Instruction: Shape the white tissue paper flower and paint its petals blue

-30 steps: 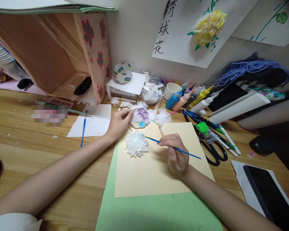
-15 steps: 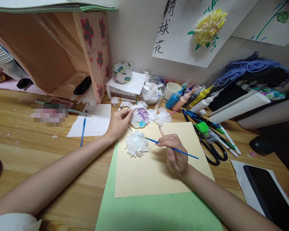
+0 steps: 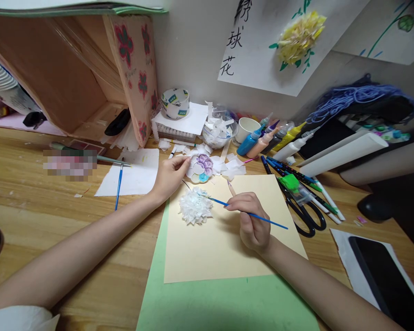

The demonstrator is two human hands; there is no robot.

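The left hand [image 3: 170,178] pinched the palette [image 3: 197,177], so paint lay near the flower [image 3: 194,209] on the cream paper [image 3: 207,255]. The right hand [image 3: 253,220] gripped the brush [image 3: 276,224] in closed fingers, slanting its tip to the flower

The right hand [image 3: 253,218] holds a blue paintbrush [image 3: 248,213], its tip at the white paper flower [image 3: 195,207].

A wood-grained table [image 3: 120,280] carries a green sheet [image 3: 207,308], with a cream sheet [image 3: 210,253] over it. Measured from the middle of the cream sheet, a white paper [image 3: 141,174] lies at ten o'clock. A clear bowl [image 3: 215,138] and a paper cup [image 3: 243,133] stand near twelve, squeeze bottles [image 3: 257,146] at one. Pens [image 3: 286,170] spread at two beside black-handled scissors [image 3: 293,202]; a torn white sheet [image 3: 341,250] lies near four.
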